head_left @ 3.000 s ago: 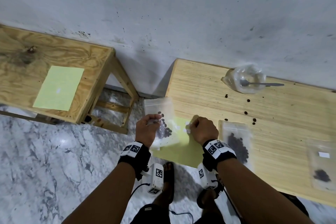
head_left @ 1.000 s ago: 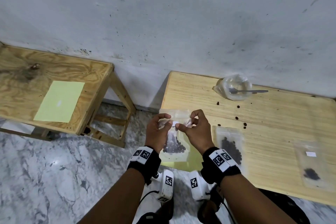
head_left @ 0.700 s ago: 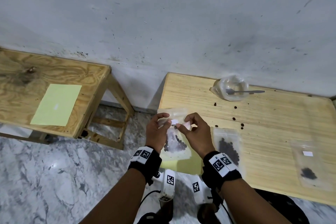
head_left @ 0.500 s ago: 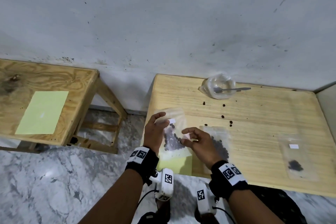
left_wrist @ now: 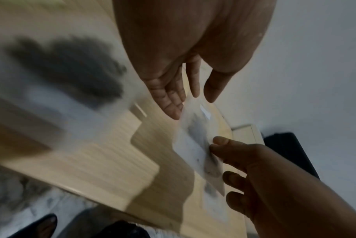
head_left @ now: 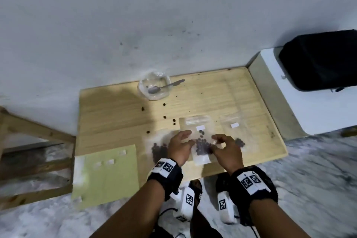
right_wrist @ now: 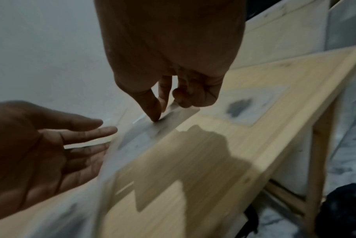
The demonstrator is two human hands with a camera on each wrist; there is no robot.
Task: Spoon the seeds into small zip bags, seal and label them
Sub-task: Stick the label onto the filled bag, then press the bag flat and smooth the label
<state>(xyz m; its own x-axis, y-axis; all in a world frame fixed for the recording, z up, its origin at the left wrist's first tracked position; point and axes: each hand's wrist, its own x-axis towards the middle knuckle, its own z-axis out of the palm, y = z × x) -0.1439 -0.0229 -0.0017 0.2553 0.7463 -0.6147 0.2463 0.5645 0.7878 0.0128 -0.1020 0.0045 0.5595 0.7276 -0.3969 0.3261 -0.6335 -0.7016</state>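
A small clear zip bag of dark seeds, with a white label near its top, lies on the wooden table between my hands. My right hand pinches its right edge between thumb and forefinger. At the bag's left edge is my left hand, fingers straight and touching it. The bag looks blurred in the left wrist view. A clear bowl with a metal spoon stands at the back.
A second seed bag lies partly under my left wrist. A third labelled bag sits to the right. Loose seeds dot the table. A green label sheet overhangs the front left edge. A black bag rests at the right.
The zip bag, held up in both hands over the table's left front corner, came right and down onto the table. My left hand's fingers have straightened off their grip.
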